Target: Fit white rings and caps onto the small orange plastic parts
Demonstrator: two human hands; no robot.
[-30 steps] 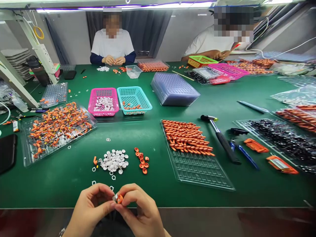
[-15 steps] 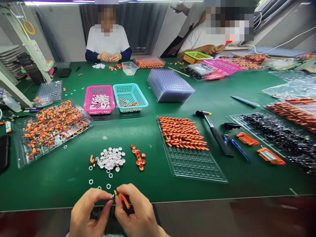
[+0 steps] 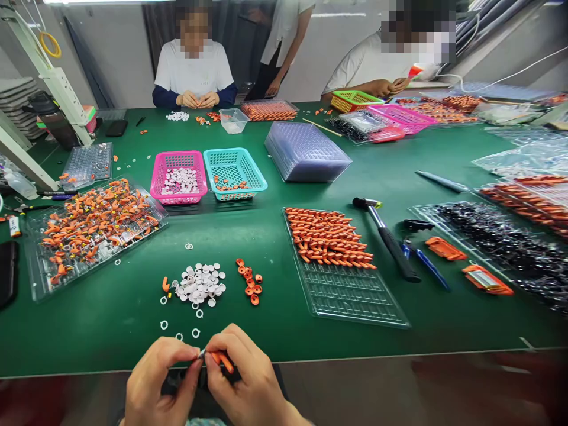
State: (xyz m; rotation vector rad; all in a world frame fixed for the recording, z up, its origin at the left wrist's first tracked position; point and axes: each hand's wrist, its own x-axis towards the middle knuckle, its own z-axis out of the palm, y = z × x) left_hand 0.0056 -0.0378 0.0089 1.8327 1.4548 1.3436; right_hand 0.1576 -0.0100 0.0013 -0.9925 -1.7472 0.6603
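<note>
Your right hand (image 3: pixel 248 378) is pinching a small orange part (image 3: pixel 222 360) between thumb and forefinger, while your left hand (image 3: pixel 157 378) is nipping its tiny metal tip (image 3: pixel 202 353), fingertips meeting so the pieces line up. Both hands are hovering together, palms inward, at the near edge of the green table (image 3: pixel 110 319), just short of the white discs (image 3: pixel 199 285).

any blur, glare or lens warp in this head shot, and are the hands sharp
Head view: bright, even overhead light with faint shadows; the green table edge bows from wide-angle warp; the clear tray glints; the left hand and right hand pinching a small orange part look reasonably sharp; the bottom right corner is smeared.
</note>
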